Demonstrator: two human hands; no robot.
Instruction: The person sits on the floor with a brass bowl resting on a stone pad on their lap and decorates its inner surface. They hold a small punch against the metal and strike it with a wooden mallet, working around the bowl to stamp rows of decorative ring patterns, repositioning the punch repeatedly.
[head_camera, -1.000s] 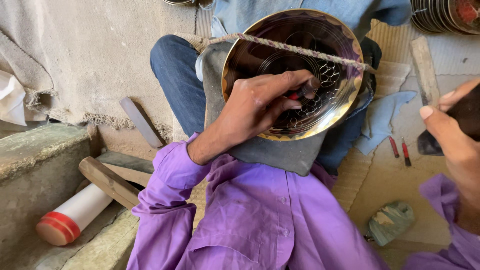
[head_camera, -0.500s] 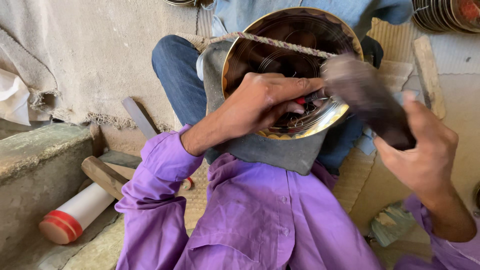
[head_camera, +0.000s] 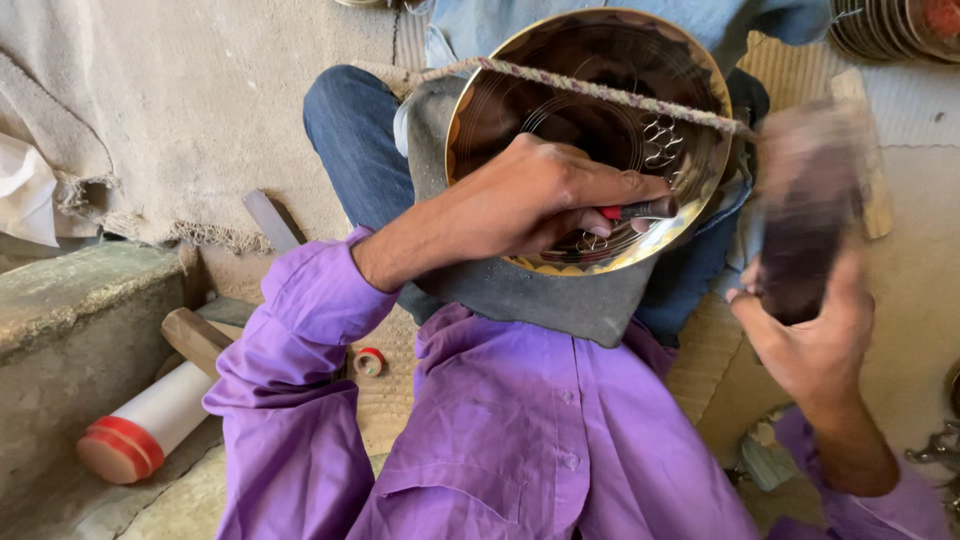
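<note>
1 brass bowl (head_camera: 600, 90) on lap, centre far, under 1 rope (head_camera: 600, 92). Left hand (head_camera: 540, 200) pinches 1 punch (head_camera: 640, 210) inside it. Right hand (head_camera: 815, 330) grips 1 blurred mallet (head_camera: 805, 210), right.

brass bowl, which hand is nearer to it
Left. The left hand rests inside the brass bowl, gripping a chisel. The right hand is off its right rim, holding a blurred mallet.

Bowl (head_camera: 560, 90) on lap cloth (head_camera: 540, 300), cord (head_camera: 600, 90) across it, cylinder (head_camera: 140, 430) far left.
</note>
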